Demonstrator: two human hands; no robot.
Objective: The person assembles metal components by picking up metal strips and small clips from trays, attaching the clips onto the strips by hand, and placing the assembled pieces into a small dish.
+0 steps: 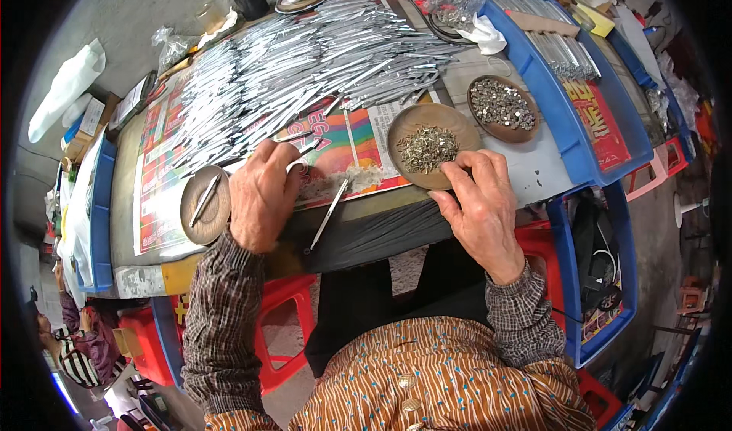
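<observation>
My left hand (263,198) is closed at the near edge of a large heap of slim silver metal rods (305,57). A thin metal rod (308,148) sticks out past its curled fingers, which partly hide it. My right hand (482,210) reaches over the near rim of a round wooden bowl (398,132) of small brass-coloured pieces (427,149). Its thumb and forefinger are apart, and no piece shows between them. Between my hands, a single silver rod (329,214) lies across the table edge. Beside my left hand, a wooden dish (194,225) holds a short silver rod (204,200).
A second wooden bowl (524,134) holds small silvery pieces. Right of it stands a long blue tray (534,73) with bundled rods. A lower blue crate (629,278) hangs at the right, and another blue bin (103,210) stands left. Red stools (286,294) are below.
</observation>
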